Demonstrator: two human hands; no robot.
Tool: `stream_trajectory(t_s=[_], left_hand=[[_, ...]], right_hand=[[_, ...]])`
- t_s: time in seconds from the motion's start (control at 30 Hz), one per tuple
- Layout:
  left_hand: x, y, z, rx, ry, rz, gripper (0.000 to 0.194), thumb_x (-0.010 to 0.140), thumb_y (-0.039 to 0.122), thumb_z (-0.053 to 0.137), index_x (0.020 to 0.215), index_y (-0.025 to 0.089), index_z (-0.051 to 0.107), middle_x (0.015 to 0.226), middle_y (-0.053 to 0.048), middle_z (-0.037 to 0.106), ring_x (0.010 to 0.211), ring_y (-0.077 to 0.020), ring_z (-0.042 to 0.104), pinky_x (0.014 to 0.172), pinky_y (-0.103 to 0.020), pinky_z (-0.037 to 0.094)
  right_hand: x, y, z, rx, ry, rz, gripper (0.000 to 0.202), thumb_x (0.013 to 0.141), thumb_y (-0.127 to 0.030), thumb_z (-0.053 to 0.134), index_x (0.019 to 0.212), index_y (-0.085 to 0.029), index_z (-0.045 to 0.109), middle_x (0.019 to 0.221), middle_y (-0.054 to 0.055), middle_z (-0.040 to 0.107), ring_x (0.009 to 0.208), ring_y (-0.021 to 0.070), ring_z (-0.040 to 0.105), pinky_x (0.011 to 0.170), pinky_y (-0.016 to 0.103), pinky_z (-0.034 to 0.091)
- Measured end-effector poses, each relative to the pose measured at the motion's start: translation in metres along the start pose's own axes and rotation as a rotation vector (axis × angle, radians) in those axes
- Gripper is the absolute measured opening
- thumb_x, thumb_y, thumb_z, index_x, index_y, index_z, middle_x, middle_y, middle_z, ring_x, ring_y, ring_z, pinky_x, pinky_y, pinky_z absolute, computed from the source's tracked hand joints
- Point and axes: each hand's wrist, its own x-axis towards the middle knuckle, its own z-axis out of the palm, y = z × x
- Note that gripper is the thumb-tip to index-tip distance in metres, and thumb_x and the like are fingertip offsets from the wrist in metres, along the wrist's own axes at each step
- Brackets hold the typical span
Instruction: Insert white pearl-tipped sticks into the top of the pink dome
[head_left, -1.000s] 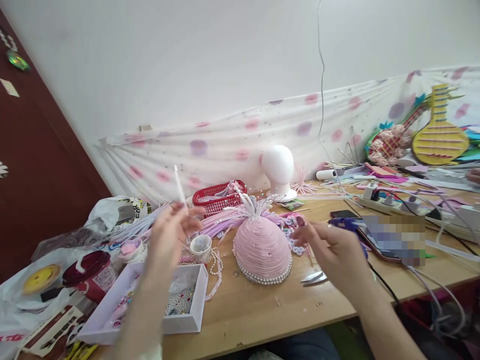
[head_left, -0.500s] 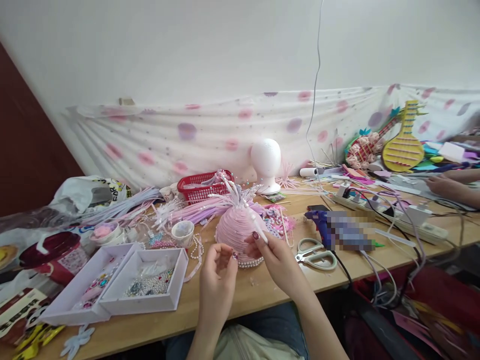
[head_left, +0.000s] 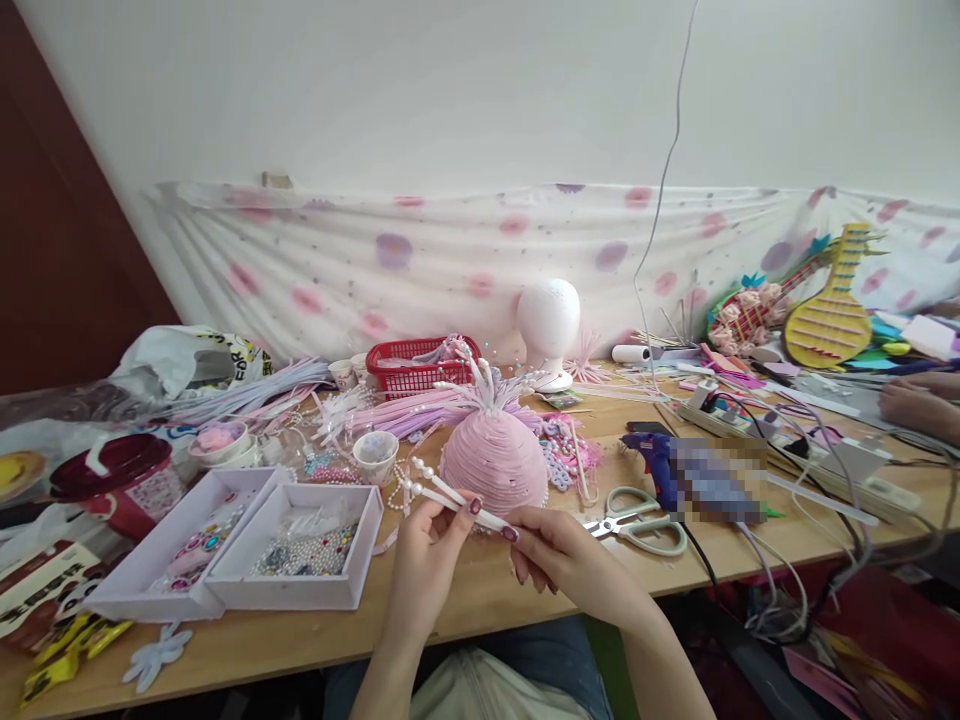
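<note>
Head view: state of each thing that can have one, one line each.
Left hand: pinching white stems
Right hand: pinching their other ends
White stems: held, pearl tips leftward
Pink dome: upright, unheld
Scissors: lying flat, unheld
White boxes: uncovered, partly filled
Dark red cup: lid on
Foam head: upright
Power strip: plugs inserted

Two pearl-tipped stems [head_left: 448, 489], two boxes [head_left: 289, 592], one foam head [head_left: 549, 320]

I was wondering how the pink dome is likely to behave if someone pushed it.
The pink dome would probably slide rather than roll, as its wide end faces down on the table. Its thin, beaded top strands may wobble or bend, since they stand loosely spread.
</note>
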Motion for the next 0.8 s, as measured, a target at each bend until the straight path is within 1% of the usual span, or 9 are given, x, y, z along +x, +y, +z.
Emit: stream_trajectory(t_s=[0.13,0.2,0.37,0.47,0.57,0.67,0.8], left_hand=[[-0.001,0.0,0.004,-0.046,-0.114,-0.024,0.025,0.072,0.037,0.072,0.084,0.014,0.068,0.082,-0.007,0.073,0.079,-0.0193,0.069,0.073,-0.027,0.054],[-0.002,0.0,0.005,-0.032,-0.125,-0.014,0.022,0.073,0.035,0.071,0.08,0.015,0.068,0.08,-0.006,0.073,0.076,-0.0189,0.069,0.073,-0.027,0.054],[-0.001,0.001,0.002,0.025,-0.049,0.0,0.019,0.072,0.033,0.069,0.08,0.015,0.07,0.079,-0.007,0.074,0.075,-0.0211,0.07,0.07,-0.028,0.055],[-0.001,0.001,0.0,0.067,-0.005,0.008,0.019,0.072,0.032,0.069,0.081,0.016,0.072,0.08,-0.008,0.075,0.076,-0.0224,0.071,0.071,-0.03,0.057],[-0.002,0.0,0.001,0.116,0.011,0.04,0.018,0.073,0.032,0.068,0.081,0.017,0.074,0.081,-0.008,0.075,0.076,-0.023,0.071,0.071,-0.03,0.058],[-0.003,0.0,0.002,0.14,0.017,0.074,0.018,0.074,0.032,0.066,0.08,0.018,0.074,0.082,-0.008,0.076,0.076,-0.0222,0.071,0.07,-0.029,0.058],[-0.004,0.003,0.002,0.16,0.031,0.076,0.015,0.073,0.029,0.066,0.077,0.018,0.074,0.077,-0.006,0.076,0.072,-0.0203,0.071,0.066,-0.027,0.058]], right_hand=[[0.004,0.001,0.001,0.033,0.039,0.002,0.041,0.09,-0.054,0.047,0.082,-0.017,0.059,0.064,0.001,0.061,0.047,0.0082,0.047,0.046,0.021,0.035],[0.006,0.0,0.003,0.049,0.07,0.005,0.042,0.087,-0.056,0.051,0.081,-0.016,0.062,0.065,0.002,0.064,0.048,0.0091,0.05,0.045,0.021,0.036],[0.01,0.002,0.004,0.078,0.191,0.004,0.04,0.079,-0.056,0.06,0.079,-0.016,0.066,0.069,0.004,0.068,0.051,0.0118,0.056,0.045,0.022,0.039],[0.011,0.004,0.006,0.079,0.252,-0.026,0.037,0.08,-0.052,0.061,0.08,-0.015,0.068,0.067,0.004,0.068,0.053,0.0122,0.057,0.049,0.023,0.043],[0.011,0.006,0.009,0.058,0.276,-0.067,0.035,0.083,-0.049,0.061,0.08,-0.015,0.069,0.069,0.004,0.069,0.057,0.0134,0.059,0.054,0.024,0.047],[0.01,0.005,0.012,0.014,0.305,-0.084,0.033,0.083,-0.047,0.061,0.081,-0.015,0.071,0.07,0.005,0.069,0.057,0.0134,0.059,0.052,0.023,0.046],[0.008,0.003,0.015,0.115,0.308,-0.053,0.033,0.082,-0.046,0.062,0.078,-0.015,0.068,0.066,0.004,0.068,0.053,0.0118,0.057,0.05,0.022,0.044]])
